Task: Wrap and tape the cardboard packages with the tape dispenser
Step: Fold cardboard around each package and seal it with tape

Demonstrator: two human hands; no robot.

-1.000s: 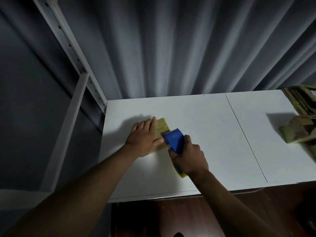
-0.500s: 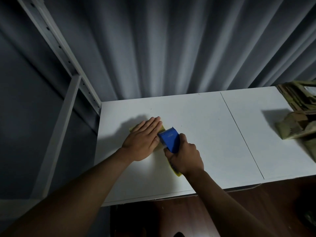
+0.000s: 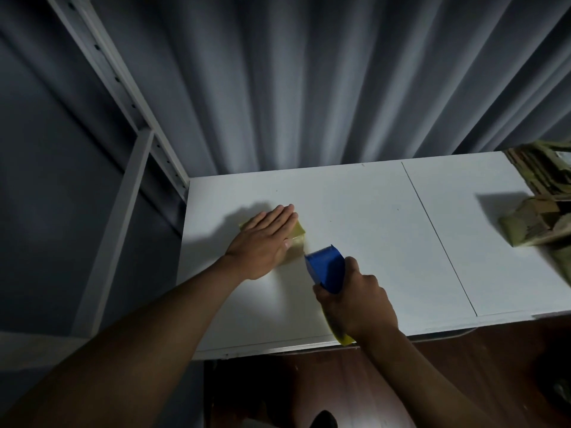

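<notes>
1. The left hand (image 3: 262, 242) lies flat, fingers straight and together, pressing on the small cardboard package (image 3: 297, 236), which sits mostly hidden beneath it
2. The right hand (image 3: 355, 304) is curled tight round the blue tape dispenser (image 3: 326, 267), whose toothed edge sits just right of the package, near the left thumb
3. Right of both hands the white table (image 3: 386, 227) lies bare up to more cardboard packages (image 3: 537, 223) at its right edge; its front edge runs just under the right wrist
</notes>
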